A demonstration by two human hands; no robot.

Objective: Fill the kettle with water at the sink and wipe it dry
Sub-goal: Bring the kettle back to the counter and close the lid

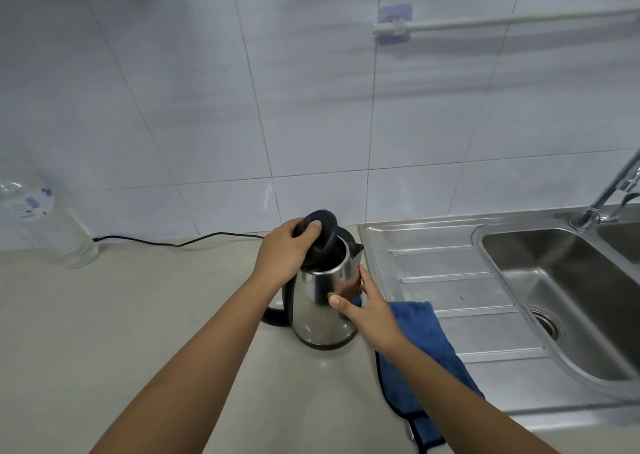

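A steel kettle (317,309) with a black handle stands upright on the beige counter, its spout toward the sink. My left hand (285,251) grips the black round lid (323,235), which is tilted up off the kettle's mouth. My right hand (369,309) is wrapped around the kettle's right side, thumb on the front. A blue cloth (427,341) lies just right of the kettle, half on the counter and half on the drainboard, partly under my right forearm. The sink basin (561,290) is at the right, with a chrome tap (609,193) behind it.
A black power cord (180,243) runs along the back of the counter (121,332) behind the kettle. A clear plastic bottle (45,218) stands at the far left by the tiled wall. The ribbed steel drainboard (450,270) lies between kettle and basin. A white rail (502,22) hangs on the wall.
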